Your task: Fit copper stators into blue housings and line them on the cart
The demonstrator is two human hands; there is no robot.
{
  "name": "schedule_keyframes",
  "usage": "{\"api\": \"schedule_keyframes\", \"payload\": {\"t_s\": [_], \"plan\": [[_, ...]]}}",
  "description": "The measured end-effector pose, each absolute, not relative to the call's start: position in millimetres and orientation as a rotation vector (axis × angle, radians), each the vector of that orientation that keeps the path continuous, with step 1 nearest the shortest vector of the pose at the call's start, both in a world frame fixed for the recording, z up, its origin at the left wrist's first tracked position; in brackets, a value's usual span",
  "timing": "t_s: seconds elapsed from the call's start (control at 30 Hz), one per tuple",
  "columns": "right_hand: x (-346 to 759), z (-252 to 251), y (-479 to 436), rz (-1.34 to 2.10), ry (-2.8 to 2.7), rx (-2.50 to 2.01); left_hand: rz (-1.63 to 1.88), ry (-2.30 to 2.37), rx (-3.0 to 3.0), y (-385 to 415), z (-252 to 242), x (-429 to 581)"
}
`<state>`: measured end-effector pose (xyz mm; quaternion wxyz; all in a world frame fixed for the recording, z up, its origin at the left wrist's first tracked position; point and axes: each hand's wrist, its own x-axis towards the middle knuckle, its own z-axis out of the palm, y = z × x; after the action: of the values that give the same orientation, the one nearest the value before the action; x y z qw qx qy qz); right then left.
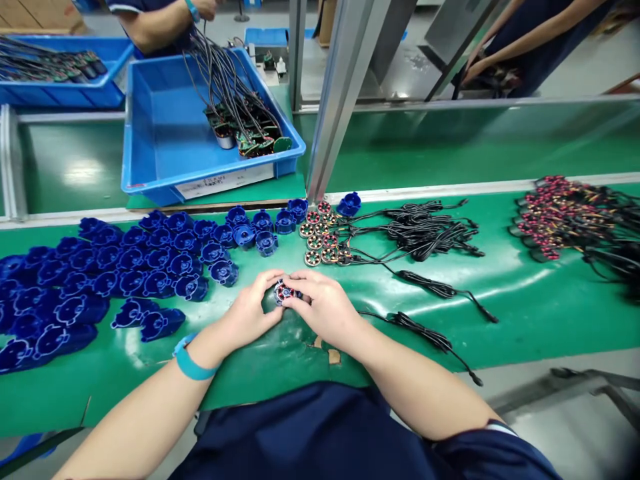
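My left hand and my right hand meet over the green mat, fingers curled round one small round motor part with a blue housing and a red and copper centre. A black cable trails from it to the right. A teal band is on my left wrist. To the left lies a large spread of blue plastic housings. Just beyond my hands sit several round copper stators with bundled black cables.
A blue bin holding circuit boards with wires stands behind the housings; another person's arm reaches over it. A metal post rises at centre. More wired stators lie far right. A second person's arm shows at top right.
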<state>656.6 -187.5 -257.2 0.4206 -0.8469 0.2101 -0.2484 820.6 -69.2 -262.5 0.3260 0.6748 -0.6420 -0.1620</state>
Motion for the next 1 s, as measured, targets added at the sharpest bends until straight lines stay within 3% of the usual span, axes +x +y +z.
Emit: {"api": "schedule_keyframes", "payload": {"t_s": [0.23, 0.63, 0.83, 1.0], "plan": [[649.9, -253.1, -185.7, -0.671, 0.437, -2.189, -0.377, -1.681, 1.747, -67.7, -262.9, 820.5], [644.4, -235.9, -187.4, -0.211, 0.309, -2.824, -0.566, -1.628, 1.710, -68.4, -257.5, 823.7], [650.2, -232.3, -170.7, -0.058, 0.437, -2.868, -0.601, -1.609, 1.736, -67.2, -258.5, 824.3], [644.8, -230.1, -180.1, -0.159, 0.348, -2.691, -0.508, -1.591, 1.746, -66.1, -262.7, 822.0]]}}
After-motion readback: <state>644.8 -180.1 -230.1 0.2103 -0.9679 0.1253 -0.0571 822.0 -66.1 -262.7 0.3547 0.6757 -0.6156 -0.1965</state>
